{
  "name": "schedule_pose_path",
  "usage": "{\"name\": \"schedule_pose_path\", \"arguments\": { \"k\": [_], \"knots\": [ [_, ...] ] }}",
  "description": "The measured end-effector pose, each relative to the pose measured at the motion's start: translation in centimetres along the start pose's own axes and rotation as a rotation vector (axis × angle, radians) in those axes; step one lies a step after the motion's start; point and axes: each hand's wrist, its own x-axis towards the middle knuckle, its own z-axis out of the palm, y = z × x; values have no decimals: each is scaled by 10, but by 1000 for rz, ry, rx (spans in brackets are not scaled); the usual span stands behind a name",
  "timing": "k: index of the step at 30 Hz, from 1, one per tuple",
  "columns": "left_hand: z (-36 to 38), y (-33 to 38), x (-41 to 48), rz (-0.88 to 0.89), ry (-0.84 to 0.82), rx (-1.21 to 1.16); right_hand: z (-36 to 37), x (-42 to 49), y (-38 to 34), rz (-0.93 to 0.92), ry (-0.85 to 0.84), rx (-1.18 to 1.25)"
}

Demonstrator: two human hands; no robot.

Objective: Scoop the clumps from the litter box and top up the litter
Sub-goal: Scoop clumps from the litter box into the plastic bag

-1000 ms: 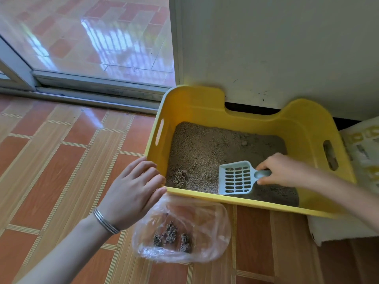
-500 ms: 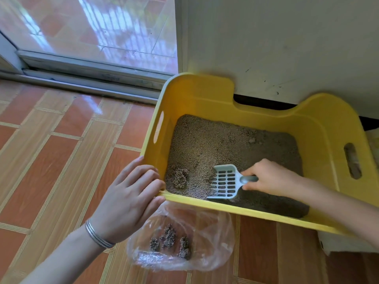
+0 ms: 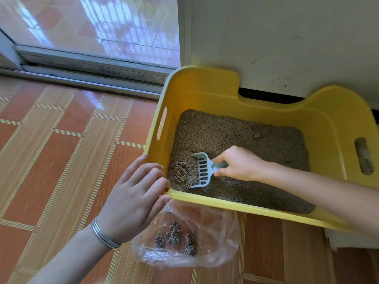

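Note:
A yellow litter box (image 3: 203, 93) stands on the tiled floor, holding grey-brown litter (image 3: 235, 138). My right hand (image 3: 239, 163) grips the handle of a pale slotted scoop (image 3: 203, 170), whose blade is tilted on edge in the litter beside a clump (image 3: 180, 171) at the box's front left corner. My left hand (image 3: 133, 194) rests with straight fingers on the outside of that corner. In front of the box lies a clear plastic bag (image 3: 215, 232) holding several dark clumps (image 3: 174, 234).
A sliding glass door with a metal track (image 3: 86, 72) runs along the back left. A pale wall (image 3: 276, 37) stands right behind the box. A white bag or box (image 3: 340, 240) pokes out at the right, under my right forearm.
My right hand has moved the scoop left across the litter and tipped it on edge against the clump near the front left corner. My left hand has stayed at the corner.

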Motion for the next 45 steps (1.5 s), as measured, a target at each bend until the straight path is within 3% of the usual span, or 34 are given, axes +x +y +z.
{"name": "schedule_pose_path", "arguments": {
  "k": [8, 14, 24, 38, 45],
  "knots": [
    [0, 1, 0, -9, -3, 10, 3, -3, 3, -11, 64, 93],
    [0, 1, -1, -12, 4, 12, 13, -4, 10, 34, 89, 321],
    [3, 2, -1, -15, 34, 15, 10, -4, 11, 28, 103, 198],
    [4, 3, -2, -25, 46, 6, 13, -3, 11, 61, 143, 311],
    [5, 3, -2, -32, 46, 0, 12, -1, 12, 41, 38, 326]
  ]
}}
